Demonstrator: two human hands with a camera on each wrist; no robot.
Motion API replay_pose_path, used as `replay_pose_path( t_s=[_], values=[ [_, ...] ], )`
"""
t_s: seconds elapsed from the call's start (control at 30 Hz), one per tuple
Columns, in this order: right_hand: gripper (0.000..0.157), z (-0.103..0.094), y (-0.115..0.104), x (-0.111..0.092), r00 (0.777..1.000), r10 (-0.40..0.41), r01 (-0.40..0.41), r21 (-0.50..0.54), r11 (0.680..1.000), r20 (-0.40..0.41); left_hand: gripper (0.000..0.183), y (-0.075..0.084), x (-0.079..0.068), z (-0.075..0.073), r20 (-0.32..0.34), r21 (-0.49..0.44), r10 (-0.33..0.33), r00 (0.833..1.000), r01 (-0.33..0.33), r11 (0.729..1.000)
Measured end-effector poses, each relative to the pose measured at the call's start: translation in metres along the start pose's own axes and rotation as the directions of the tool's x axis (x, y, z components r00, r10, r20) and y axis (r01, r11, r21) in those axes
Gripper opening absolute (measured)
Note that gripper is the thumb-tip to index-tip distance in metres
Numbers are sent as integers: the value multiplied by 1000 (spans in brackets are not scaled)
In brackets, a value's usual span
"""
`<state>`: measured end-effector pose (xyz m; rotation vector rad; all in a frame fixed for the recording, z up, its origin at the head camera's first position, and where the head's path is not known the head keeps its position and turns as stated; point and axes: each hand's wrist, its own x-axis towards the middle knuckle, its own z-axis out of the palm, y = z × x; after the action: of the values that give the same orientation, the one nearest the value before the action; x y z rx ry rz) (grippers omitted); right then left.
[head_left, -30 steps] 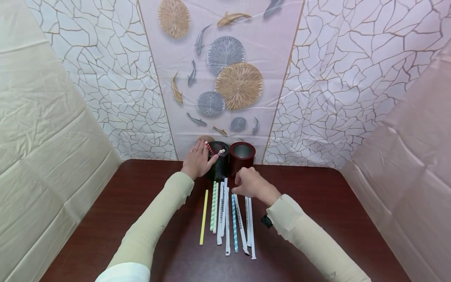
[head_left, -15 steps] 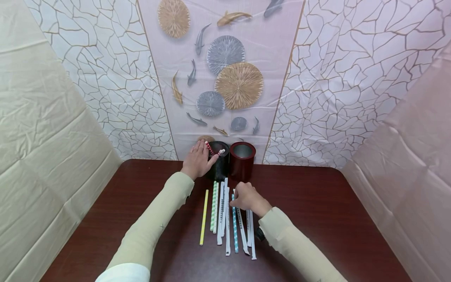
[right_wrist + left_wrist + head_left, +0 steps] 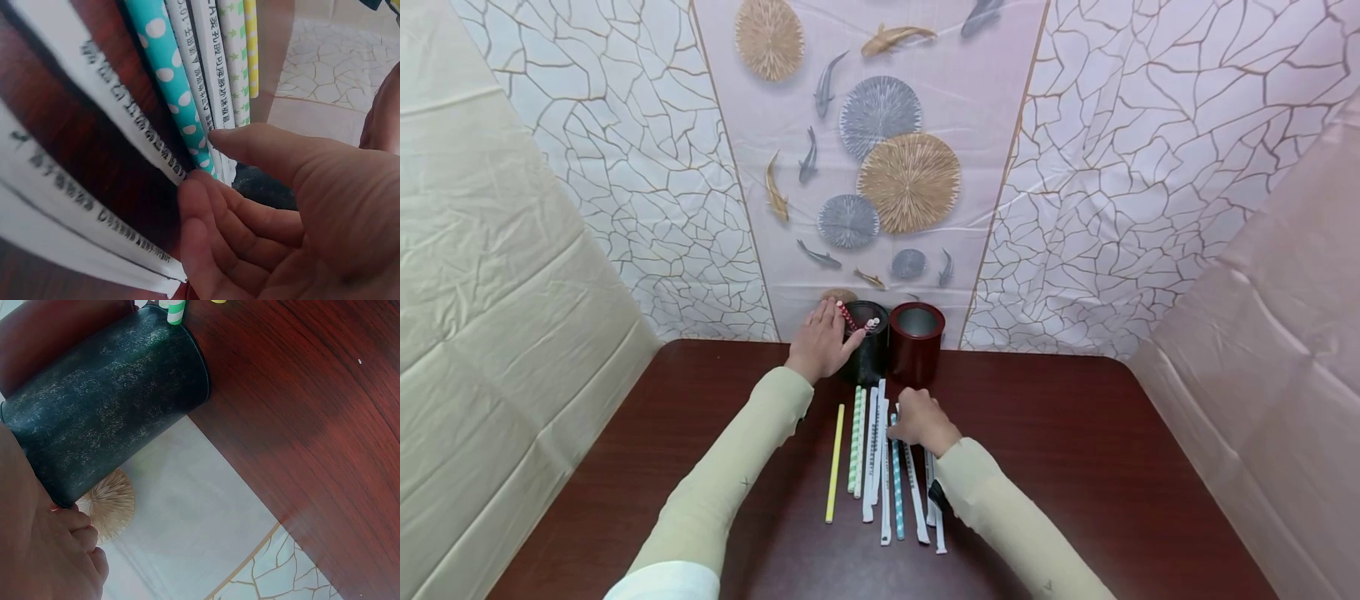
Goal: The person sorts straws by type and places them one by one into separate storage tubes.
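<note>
My left hand (image 3: pixel 822 337) holds the rim of a black cup (image 3: pixel 868 358), thumb over the near side and fingers along the left. Red-and-white straws (image 3: pixel 846 314) stick up inside that cup. In the left wrist view, curled fingers sit at the rim of the dark, mottled cup wall (image 3: pixel 112 400). My right hand (image 3: pixel 923 421) is over the far ends of the straws on the table. Its thumb and index finger pinch the far end of a blue straw with white dots (image 3: pixel 165 75). A paper-wrapped straw (image 3: pixel 119 94) lies right by the fingertips.
A dark red cup (image 3: pixel 916 350) stands right of the black one. Left of the blue straw lie wrapped white straws (image 3: pixel 871 450), green-patterned straws (image 3: pixel 854 450) and a yellow straw (image 3: pixel 835 462). More wrapped straws (image 3: pixel 941 533) lie partly under my right wrist. A patterned cloth (image 3: pixel 910 183) hangs behind.
My right hand has come down from in front of the red cup to the straws and shifted left. The blue straw has tilted slightly leftward. My left hand has stayed at the black cup.
</note>
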<state>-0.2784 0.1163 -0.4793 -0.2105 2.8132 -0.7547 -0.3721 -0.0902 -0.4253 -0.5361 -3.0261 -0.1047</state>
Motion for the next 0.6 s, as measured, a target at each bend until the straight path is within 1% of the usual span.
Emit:
replay_pose_path(
  t_s=[0.07, 0.2, 0.27, 0.4, 0.6],
  values=[
    [49, 0, -2, 1, 1000, 4, -4, 3, 1000, -6, 88, 0, 0, 0, 3, 0, -2, 1000, 2, 1000],
    [40, 1, -5, 5, 999, 41, -41, 8, 999, -13, 87, 1, -1, 0, 14, 2, -5, 1000, 5, 1000],
    [38, 3, -5, 7, 998, 65, -65, 13, 998, -11, 87, 1, -1, 0, 17, 3, -4, 1000, 4, 1000],
    [35, 3, -5, 12, 995, 101, -101, 34, 994, -7, 87, 1, -2, -1, 14, -3, -4, 1000, 4, 1000],
    [35, 0, -4, 16, 993, 121, -122, 33, 992, 12, 88, 0, 0, 0, 13, -7, -8, 1000, 8, 1000]
  ],
)
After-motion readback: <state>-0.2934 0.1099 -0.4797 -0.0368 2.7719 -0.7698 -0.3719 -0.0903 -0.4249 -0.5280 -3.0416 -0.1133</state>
